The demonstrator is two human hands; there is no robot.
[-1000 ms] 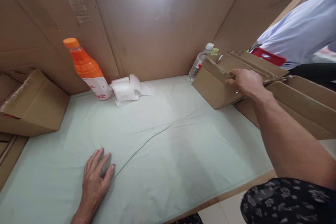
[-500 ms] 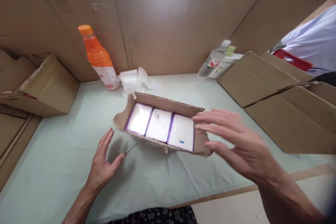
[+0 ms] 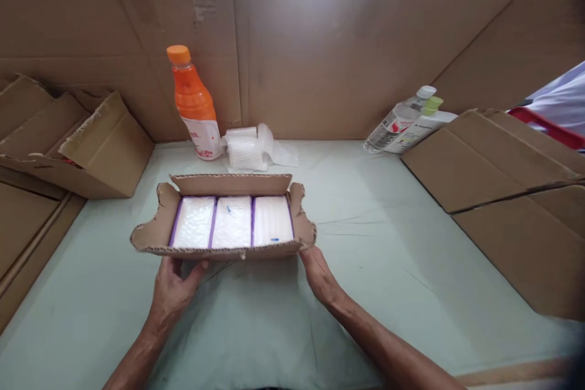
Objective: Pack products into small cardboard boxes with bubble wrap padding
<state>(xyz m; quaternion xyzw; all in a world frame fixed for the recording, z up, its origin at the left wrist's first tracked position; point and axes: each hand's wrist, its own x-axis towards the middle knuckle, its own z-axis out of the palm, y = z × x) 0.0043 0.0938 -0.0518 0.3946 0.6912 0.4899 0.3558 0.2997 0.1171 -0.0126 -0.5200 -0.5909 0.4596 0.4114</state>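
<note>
An open cardboard box [image 3: 233, 253] is in front of me at the middle of the head view, its cut flaps standing up. Inside it sit three white packs [image 3: 234, 222] with purple edges, side by side. My left hand [image 3: 173, 286] grips the box at its lower front left, thumb on the near side and the other fingers hidden by the box. At the lower right corner, my right hand [image 3: 320, 274] holds the box too, its fingers mostly hidden behind and beneath it.
Behind the box stand an orange drink bottle [image 3: 196, 113] and a clear plastic-wrapped bundle [image 3: 249, 149]. Clear [image 3: 395, 125] and white [image 3: 415, 134] bottles lean at the back right. Cardboard boxes flank both sides, left [image 3: 109, 152] and right [image 3: 484, 158]. A pale green cloth [image 3: 388, 256] covers the table.
My right hand has come down from over the box's right end to its lower right corner. The box has turned level and moved left, and my left hand now grips it.
</note>
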